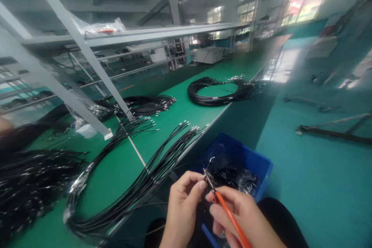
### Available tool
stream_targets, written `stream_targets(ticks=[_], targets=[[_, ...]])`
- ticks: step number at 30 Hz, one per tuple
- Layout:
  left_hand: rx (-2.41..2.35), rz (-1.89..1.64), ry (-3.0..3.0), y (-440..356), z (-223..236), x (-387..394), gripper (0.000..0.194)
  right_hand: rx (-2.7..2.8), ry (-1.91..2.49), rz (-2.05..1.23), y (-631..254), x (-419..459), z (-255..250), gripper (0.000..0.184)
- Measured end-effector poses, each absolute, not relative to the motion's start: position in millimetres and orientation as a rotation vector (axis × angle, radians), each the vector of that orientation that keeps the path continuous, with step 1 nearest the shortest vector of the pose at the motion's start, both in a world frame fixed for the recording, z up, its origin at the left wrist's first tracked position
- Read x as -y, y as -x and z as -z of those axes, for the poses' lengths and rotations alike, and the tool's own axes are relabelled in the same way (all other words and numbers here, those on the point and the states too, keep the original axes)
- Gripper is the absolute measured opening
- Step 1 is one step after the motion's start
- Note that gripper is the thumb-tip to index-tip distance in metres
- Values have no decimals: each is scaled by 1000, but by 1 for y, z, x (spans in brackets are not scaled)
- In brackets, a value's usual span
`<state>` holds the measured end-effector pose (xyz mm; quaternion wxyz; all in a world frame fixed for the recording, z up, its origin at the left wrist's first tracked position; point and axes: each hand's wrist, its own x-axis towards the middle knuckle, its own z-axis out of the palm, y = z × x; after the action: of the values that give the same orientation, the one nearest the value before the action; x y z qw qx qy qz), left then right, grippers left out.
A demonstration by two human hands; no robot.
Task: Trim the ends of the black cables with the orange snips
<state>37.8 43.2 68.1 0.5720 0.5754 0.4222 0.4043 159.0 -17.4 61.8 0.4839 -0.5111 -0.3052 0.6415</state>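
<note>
My left hand (186, 203) is closed in a pinch, thumb against forefinger, on the end of a thin black cable. My right hand (236, 211) is wrapped around orange-handled pliers (231, 217). Their dark metal jaws point up and left and meet the cable end at my left fingertips; whether the jaws are closed on it I cannot tell. Just left of my hands, a looped bundle of black cables (128, 197) with light metal tips lies on the green bench, overhanging its edge. Below and behind my hands stands a blue bin (263, 162) with small dark and clear pieces inside.
A coiled black cable bundle (213, 99) lies farther along the green bench (180, 112). More cables (29, 186) are heaped at left. White uprights (95, 69) carry a shelf (162, 33) over the bench. A wheeled stand (334, 133) is on the floor at right.
</note>
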Motion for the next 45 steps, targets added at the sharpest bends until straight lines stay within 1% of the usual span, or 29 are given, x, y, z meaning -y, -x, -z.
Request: stream_targets(ticks=[4,6,10,24,26,29,30,31,36,39,45], targets=[[-1008,-982,-1351,-38,-66,-46,11,775,1111,-1657,-169,20,-59,45],[-1010,-999,-1345,-38,-65,-47,11,798,1084,-1687,-172,21,-58,48],[-997,-1008,-1352,-38,-66,-45,9,844,1051,-1749,-173,21,-56,46],[-975,-996,-1407,-42,-65,-44,8,881,1021,-1758,-177,12,-54,40],[-1009,-997,-1432,-43,-65,-44,8,913,1100,-1750,-177,13,-54,34],[-1088,-1017,-1513,-43,-65,-45,7,929,1221,-1656,-175,18,-53,19],[-1112,-1025,-1557,-43,-65,-45,7,909,1241,-1599,-175,20,-52,16],[-1130,-1030,-1604,-43,-65,-44,8,874,1251,-1521,-174,21,-51,17],[-1153,-1038,-1786,-46,-67,-38,8,677,1198,-1054,-172,18,-51,29],[-1135,-1027,-1857,-49,-68,-35,9,582,1128,-1017,-169,10,-55,29],[-1144,-1086,-2059,-52,-63,-26,14,485,1101,-1106,-166,2,-58,34]])
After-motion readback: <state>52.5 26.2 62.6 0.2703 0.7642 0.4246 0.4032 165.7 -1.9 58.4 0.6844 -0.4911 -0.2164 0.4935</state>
